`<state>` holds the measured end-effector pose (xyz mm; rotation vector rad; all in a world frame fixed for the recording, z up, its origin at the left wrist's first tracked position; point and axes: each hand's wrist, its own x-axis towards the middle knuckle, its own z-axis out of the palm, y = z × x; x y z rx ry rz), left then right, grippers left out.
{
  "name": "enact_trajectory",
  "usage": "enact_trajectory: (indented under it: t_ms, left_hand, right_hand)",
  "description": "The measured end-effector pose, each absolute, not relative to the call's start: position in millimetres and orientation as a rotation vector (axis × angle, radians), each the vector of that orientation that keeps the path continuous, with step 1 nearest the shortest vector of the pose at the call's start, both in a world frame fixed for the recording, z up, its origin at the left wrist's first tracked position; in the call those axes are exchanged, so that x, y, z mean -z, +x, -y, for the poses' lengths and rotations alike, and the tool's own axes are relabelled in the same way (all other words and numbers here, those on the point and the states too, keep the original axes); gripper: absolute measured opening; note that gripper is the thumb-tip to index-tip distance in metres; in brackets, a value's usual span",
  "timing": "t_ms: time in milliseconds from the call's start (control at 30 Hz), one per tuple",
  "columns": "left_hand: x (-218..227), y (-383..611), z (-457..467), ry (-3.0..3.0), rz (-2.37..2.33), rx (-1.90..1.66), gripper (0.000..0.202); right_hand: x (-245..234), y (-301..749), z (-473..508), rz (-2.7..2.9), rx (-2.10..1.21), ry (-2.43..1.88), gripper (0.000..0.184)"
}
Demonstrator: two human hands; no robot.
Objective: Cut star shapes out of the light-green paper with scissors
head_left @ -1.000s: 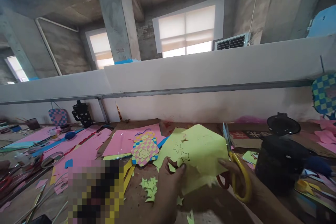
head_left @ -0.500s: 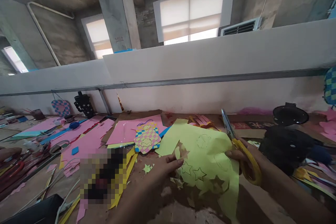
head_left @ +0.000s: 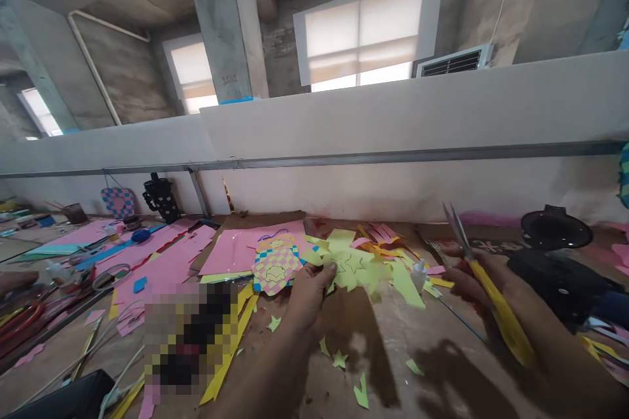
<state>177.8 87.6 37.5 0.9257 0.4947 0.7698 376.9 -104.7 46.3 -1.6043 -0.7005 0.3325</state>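
Both hands just moved: the yellow-green paper (head_left: 354, 268) now lies on the table (head_left: 378, 353) under my left hand (head_left: 308, 294), whose grip I can't tell, and my right hand (head_left: 472, 281) pulled away, shut on the yellow-handled scissors (head_left: 498, 311).

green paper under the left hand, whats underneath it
The cut yellow-green paper rests on the brown work surface, with its far-left corner reaching a pink sheet. The left hand covers its near edge, and whatever lies directly beneath the paper is hidden.
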Motion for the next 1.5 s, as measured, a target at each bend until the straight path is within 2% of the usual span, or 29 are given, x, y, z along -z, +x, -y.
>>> enact_trajectory:
  t_ms: [133, 300, 400, 533, 633, 733, 1000, 1233, 1400, 1500]
  left_hand:
    - [-39.6, 188.9, -92.3, 0.863, -0.474, -0.861, 0.039]
    - [-39.0, 196.4, -96.2, 0.733, -0.466, -0.962, 0.047]
    - [-36.9, 196.6, -95.1, 0.679, -0.499, -0.985, 0.051]
    - [-31.3, 195.8, -87.3, 0.676, -0.529, -0.971, 0.052]
    - [-27.4, 196.4, -78.0, 0.718, -0.53, -0.949, 0.047]
    - [-24.7, 198.2, -70.0, 0.758, -0.546, -0.932, 0.044]
    - [-18.7, 198.9, -69.8, 0.763, -0.448, -0.894, 0.047]
    - [-24.9, 196.7, -72.8, 0.815, -0.514, -0.931, 0.053]
    - [-25.2, 195.2, -75.4, 0.86, -0.512, -0.91, 0.053]
    - [-22.4, 196.0, -79.7, 0.913, -0.519, -0.932, 0.051]
  right_hand:
    - [-29.2, 365.1, 96.6, 0.907, -0.678, -1.612, 0.064]
    - [-17.0, 336.9, 86.7, 1.193, -0.793, -1.743, 0.045]
    - [-17.2, 325.8, 84.7, 1.367, -0.722, -1.801, 0.04]
    - [-20.4, 317.1, 82.2, 1.409, -0.595, -1.863, 0.046]
    - [-25.2, 313.0, 80.2, 1.362, -0.609, -1.859, 0.051]
    - [-32.2, 311.5, 79.4, 1.383, -0.586, -1.856, 0.049]
    - [-27.4, 313.6, 81.9, 1.355, -0.635, -1.832, 0.049]
    - [-13.1, 322.7, 81.0, 1.248, -0.754, -1.714, 0.04]
    - [-5.2, 327.4, 80.2, 1.207, -0.868, -1.664, 0.052]
    - [-6.6, 329.6, 82.3, 1.24, -0.82, -1.699, 0.049]
